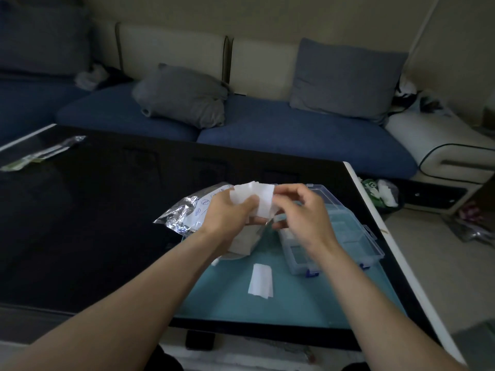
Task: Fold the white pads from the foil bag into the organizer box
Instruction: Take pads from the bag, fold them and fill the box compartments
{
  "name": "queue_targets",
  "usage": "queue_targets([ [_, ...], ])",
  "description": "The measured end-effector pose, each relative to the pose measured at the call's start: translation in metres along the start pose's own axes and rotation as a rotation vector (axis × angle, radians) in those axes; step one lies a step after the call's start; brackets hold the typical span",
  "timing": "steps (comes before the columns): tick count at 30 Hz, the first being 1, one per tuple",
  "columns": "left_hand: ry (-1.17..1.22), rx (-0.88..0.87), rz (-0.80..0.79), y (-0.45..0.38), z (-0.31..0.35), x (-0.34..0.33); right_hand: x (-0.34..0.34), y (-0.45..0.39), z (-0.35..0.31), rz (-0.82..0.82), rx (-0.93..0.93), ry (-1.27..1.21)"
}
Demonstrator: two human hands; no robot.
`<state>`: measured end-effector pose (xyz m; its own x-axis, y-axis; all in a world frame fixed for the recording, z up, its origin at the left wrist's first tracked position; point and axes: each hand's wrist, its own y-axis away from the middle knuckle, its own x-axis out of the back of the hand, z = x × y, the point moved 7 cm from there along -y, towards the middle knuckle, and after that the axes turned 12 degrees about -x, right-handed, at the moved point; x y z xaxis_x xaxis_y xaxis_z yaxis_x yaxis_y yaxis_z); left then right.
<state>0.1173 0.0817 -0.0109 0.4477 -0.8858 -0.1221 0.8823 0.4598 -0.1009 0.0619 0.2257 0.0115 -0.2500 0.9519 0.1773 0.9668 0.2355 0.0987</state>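
A white pad (257,198) is held up above the table between both hands. My left hand (227,212) grips its left side with the thumb across the front. My right hand (302,210) pinches its right edge. Behind my left hand lies the crumpled foil bag (184,212). More white pads (242,243) sit in a pile under my left wrist. One folded pad (261,282) lies flat on the teal mat (294,298). The clear plastic organizer box (348,236) stands open to the right, partly hidden by my right hand.
The black table (93,210) has a white edge on the right. A clear plastic wrapper (42,153) lies at its far left. A blue sofa with grey cushions (182,95) stands behind. Bags and litter (380,194) sit on the floor at right.
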Motion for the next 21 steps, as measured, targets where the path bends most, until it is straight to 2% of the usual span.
queue_targets([
  [2,-0.025,-0.006,-0.013,-0.001,-0.002,0.004,0.006,0.002,-0.004,-0.018,0.012,-0.022],
  [6,-0.009,-0.022,-0.068,0.001,-0.002,-0.001,0.01,0.004,-0.008,0.02,0.143,0.212],
  [14,0.161,0.137,-0.102,0.006,-0.004,-0.011,0.012,-0.002,0.004,-0.111,0.019,0.049],
  [21,-0.019,0.094,-0.064,0.005,-0.003,-0.005,0.013,0.0,0.008,-0.158,-0.083,0.023],
])
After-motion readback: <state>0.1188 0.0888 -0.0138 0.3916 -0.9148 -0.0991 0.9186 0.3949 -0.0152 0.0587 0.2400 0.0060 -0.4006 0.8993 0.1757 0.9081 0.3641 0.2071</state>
